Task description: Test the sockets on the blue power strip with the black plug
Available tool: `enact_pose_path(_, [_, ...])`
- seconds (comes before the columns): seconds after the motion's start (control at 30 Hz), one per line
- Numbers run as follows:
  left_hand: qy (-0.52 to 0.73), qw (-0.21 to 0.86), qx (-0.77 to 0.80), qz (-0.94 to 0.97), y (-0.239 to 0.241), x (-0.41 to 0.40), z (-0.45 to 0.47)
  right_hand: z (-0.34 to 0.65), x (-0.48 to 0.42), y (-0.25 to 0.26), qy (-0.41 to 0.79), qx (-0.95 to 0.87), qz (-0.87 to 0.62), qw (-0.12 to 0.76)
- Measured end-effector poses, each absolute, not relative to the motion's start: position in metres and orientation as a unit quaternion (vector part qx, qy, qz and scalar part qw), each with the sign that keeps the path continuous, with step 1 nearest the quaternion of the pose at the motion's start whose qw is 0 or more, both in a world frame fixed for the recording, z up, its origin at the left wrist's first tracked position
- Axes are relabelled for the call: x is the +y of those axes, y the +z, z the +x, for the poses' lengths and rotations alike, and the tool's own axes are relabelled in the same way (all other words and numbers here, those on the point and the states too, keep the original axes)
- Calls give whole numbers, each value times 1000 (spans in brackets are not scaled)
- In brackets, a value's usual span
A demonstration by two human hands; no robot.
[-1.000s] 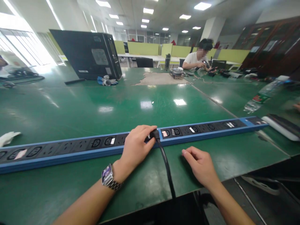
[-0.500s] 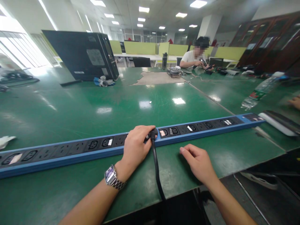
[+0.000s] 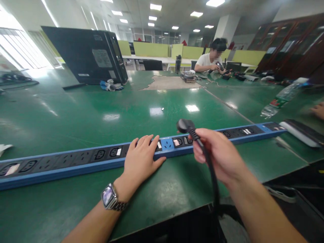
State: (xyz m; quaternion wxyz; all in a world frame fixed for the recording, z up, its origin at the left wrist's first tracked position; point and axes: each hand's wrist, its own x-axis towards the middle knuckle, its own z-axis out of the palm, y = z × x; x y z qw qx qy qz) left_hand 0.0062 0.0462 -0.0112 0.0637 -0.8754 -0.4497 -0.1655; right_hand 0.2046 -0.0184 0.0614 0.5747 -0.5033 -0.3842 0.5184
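My right hand [image 3: 215,152] is closed round the neck of a black power plug [image 3: 186,125], raised just above a long blue power strip [image 3: 202,149]. From the plug a thick black cable [image 3: 214,182] hangs down past the table's front edge. The plug is out of the strip, and its pins cannot be made out. My left hand [image 3: 141,157], with a watch [image 3: 111,197] on the wrist, lies flat across the strip. Its fingers are spread over the top and the thumb rests along the front side. Just right of those fingers, a blue socket [image 3: 167,144] shows uncovered.
A black computer case [image 3: 83,55] stands at the back left with gloves [image 3: 111,85] beside it. At the right are a plastic bottle [image 3: 280,99] and a dark and white object [image 3: 301,131]. A person [image 3: 211,60] sits across the green table [image 3: 141,104]; another's hand [image 3: 318,109] shows far right.
The plug has come out of the blue socket and passed from my left hand to my right, which lifted it up and rightward. My left hand has let go and opened flat on the strip.
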Motion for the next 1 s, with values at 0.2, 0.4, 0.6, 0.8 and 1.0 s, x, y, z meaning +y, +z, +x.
enact_pose_path(0.2, [-169,51,-459,-871,-8,45,10,268,-16,43,536,-279,-608,515])
enact_pose_path(0.4, [-169,53,-457,-872,-8,45,10,278,-11,14,514,-228,-646,515])
enact_pose_path(0.6, [-169,62,-454,-873,-10,46,10,275,-13,17,484,-244,-668,509])
enact_pose_path(0.8, [-171,66,-452,-873,-12,46,9,271,-19,12,518,-254,-658,484])
enact_pose_path(1.0, [-177,63,-452,-872,-10,47,9,270,-11,17,575,-231,-611,493])
